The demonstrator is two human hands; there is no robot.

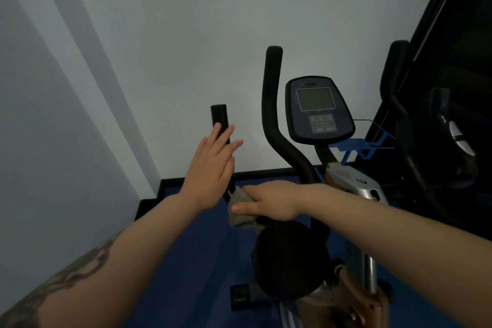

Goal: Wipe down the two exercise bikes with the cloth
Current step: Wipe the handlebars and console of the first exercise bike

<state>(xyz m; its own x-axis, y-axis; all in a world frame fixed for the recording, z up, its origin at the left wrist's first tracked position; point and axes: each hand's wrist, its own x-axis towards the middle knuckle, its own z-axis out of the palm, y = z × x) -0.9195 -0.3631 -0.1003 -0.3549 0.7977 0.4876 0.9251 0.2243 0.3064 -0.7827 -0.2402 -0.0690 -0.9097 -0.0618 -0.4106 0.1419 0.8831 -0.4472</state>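
An exercise bike with a dark console point(318, 109) stands in front of me. Its left black handlebar point(219, 120) rises upright at centre, and the taller curved bar point(271, 104) stands to its right. My left hand point(210, 168) has straight fingers resting against the left handlebar's upper grip. Lower on that same bar, my right hand point(266, 205) grips a grey cloth point(239, 217) wrapped around it. A second machine's black handle point(396, 80) shows at the right edge.
White walls meet in a corner at the left. Blue floor mat point(191, 247) with black edging lies below. A blue bottle holder point(359, 148) hangs behind the console. The bike's black flywheel housing point(290, 258) and silver frame point(354, 181) sit under my right arm.
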